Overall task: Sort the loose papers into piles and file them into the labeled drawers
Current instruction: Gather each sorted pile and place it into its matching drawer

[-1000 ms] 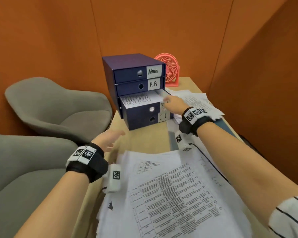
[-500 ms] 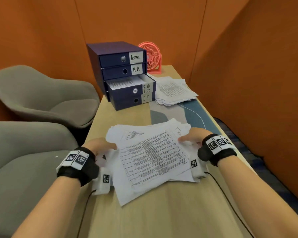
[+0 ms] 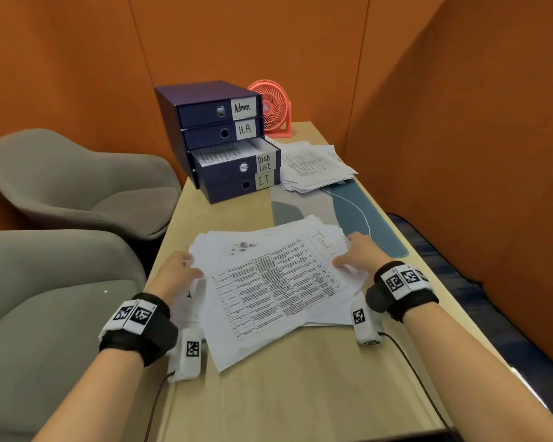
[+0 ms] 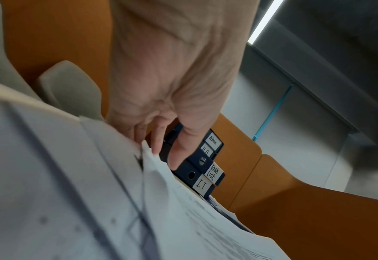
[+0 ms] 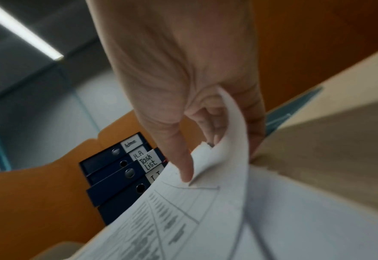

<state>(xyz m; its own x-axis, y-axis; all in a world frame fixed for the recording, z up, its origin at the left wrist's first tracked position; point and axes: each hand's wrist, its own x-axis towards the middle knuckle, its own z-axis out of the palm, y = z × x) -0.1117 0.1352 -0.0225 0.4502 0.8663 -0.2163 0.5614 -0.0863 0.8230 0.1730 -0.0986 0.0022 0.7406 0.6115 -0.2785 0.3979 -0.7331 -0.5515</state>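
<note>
A loose pile of printed papers (image 3: 268, 282) lies in the middle of the desk, its top sheet a table headed "Task L…". My left hand (image 3: 190, 266) rests at the pile's left edge, fingertips (image 4: 156, 146) touching a raised paper corner (image 4: 148, 153). My right hand (image 3: 345, 255) is at the pile's right edge. Its thumb (image 5: 184, 167) presses on the top sheet (image 5: 228, 140), which curls up between thumb and fingers. The dark blue drawer unit (image 3: 205, 100) stands at the back, labelled Admin, H.R, Task List and I.T. The Task List drawer (image 3: 227, 165) is pulled out with sheets inside.
A second paper pile (image 3: 313, 164) lies right of the drawers on a blue-grey desk mat (image 3: 364, 215). A coral desk fan (image 3: 272, 106) stands behind. Two grey chairs (image 3: 77, 193) sit left of the desk; orange walls close in behind and on the right.
My right hand came back from the Task List drawer to the pile's right edge, and my left hand moved onto its left edge. The drawer stays pulled out.
</note>
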